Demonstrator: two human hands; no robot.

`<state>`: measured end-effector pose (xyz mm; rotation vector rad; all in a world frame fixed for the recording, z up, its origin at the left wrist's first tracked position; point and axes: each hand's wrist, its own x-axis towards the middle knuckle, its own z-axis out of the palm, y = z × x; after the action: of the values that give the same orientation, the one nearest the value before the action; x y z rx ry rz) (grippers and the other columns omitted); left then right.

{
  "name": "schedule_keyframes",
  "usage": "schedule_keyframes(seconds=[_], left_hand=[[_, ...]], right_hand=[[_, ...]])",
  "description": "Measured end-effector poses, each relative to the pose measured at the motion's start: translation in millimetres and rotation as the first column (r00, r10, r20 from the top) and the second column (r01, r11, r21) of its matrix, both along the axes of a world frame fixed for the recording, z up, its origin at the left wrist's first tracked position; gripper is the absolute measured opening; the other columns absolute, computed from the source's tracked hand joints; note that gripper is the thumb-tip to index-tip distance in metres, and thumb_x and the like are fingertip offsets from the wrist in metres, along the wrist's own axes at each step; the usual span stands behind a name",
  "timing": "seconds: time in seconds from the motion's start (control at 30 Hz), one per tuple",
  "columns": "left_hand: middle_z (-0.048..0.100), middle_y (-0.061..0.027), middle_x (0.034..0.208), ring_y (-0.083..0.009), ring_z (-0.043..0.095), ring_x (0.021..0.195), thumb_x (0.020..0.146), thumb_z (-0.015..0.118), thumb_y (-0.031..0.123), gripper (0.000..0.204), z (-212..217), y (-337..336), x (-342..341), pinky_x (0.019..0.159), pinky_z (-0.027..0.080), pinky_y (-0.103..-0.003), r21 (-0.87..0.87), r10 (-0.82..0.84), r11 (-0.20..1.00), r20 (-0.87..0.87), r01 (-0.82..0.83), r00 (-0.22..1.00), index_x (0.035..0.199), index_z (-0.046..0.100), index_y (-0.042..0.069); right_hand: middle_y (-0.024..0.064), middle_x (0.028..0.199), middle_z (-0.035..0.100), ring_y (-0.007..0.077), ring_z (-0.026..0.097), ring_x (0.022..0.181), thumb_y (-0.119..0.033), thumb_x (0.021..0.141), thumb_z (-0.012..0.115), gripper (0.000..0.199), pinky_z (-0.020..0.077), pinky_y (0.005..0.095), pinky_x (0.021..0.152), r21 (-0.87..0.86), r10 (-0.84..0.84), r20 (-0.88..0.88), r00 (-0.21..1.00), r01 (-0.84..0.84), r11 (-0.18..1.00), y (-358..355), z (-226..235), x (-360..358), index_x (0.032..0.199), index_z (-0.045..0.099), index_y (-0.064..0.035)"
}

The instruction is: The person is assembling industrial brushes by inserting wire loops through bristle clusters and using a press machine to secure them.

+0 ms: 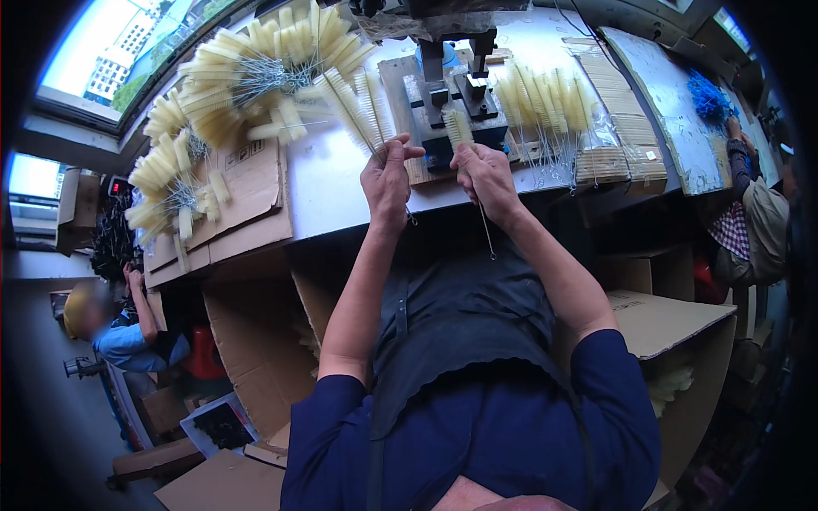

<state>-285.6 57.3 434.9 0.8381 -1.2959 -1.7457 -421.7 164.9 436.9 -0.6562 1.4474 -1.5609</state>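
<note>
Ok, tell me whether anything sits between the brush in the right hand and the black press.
Nothing visible does: the brush in the right hand points straight at the press; the left hand's brushes are off to the left.

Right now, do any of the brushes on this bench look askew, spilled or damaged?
None looks plainly spilled or damaged. Only the left brush heap seems untidy: its contents point several ways, while the brush row right of the machine lies roughly parallel.

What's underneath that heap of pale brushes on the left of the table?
Flat cardboard shows along the lower edge; the brushes hide whatever lies beneath the middle.
</note>
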Motion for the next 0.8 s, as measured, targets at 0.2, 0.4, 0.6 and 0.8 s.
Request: schedule_keyframes(seconds=[0.2,0.4,0.6,0.8], left_hand=[[0.069,-0.0128,0.086,-0.0016,0.038,0.043,0.106,0.043,0.029,0.039,-42.3,-27.6,21.0,0.039,0.031,-0.018,-0.028,0.126,0.992,0.097,-0.124,0.987,0.119,0.056,-0.005],[0.067,-0.0121,0.083,-0.0047,0.04,0.043,0.106,0.04,0.029,0.039,-73.9,-39.0,32.2,0.039,0.032,-0.019,0.025,0.203,0.978,0.13,-0.208,0.97,0.118,0.056,-0.005],[0.066,-0.0106,0.081,-0.0044,0.04,0.043,0.107,0.038,0.033,0.043,-76.3,-38.9,32.5,0.041,0.032,-0.019,0.017,0.192,0.981,0.089,-0.195,0.977,0.12,0.055,-0.005],[0.065,-0.0097,0.08,-0.0042,0.041,0.044,0.107,0.038,0.033,0.044,-75.5,-35.8,34.6,0.041,0.032,-0.019,0.015,0.188,0.982,0.061,-0.189,0.98,0.121,0.054,-0.005]], right_hand=[[-0.005,0.054,0.043,0.0023,0.034,0.041,-0.034,0.104,0.049,0.04,0.0283,0.0201,0.037,0.047,-0.123,-0.212,0.97,0.136,0.99,-7.8,6.2,-60.2,0.083,0.061,-0.0025],[-0.0058,0.054,0.044,0.0017,0.035,0.041,-0.033,0.103,0.05,0.039,0.029,0.0196,0.037,0.069,-0.1,-0.242,0.965,0.12,0.99,-16.0,11.6,-70.5,0.082,0.062,-0.0027],[-0.0066,0.054,0.044,0.0017,0.036,0.042,-0.033,0.102,0.05,0.038,0.029,0.0198,0.037,0.167,-0.073,-0.286,0.956,0.125,0.978,-20.8,24.7,-73.5,0.082,0.062,-0.0029],[-0.004,0.055,0.047,0.0041,0.039,0.041,-0.023,0.091,0.057,0.028,0.0294,0.0204,0.036,0.113,-0.031,-0.084,0.996,0.04,0.993,-21.4,32.6,-81.4,0.074,0.064,-0.0027]])
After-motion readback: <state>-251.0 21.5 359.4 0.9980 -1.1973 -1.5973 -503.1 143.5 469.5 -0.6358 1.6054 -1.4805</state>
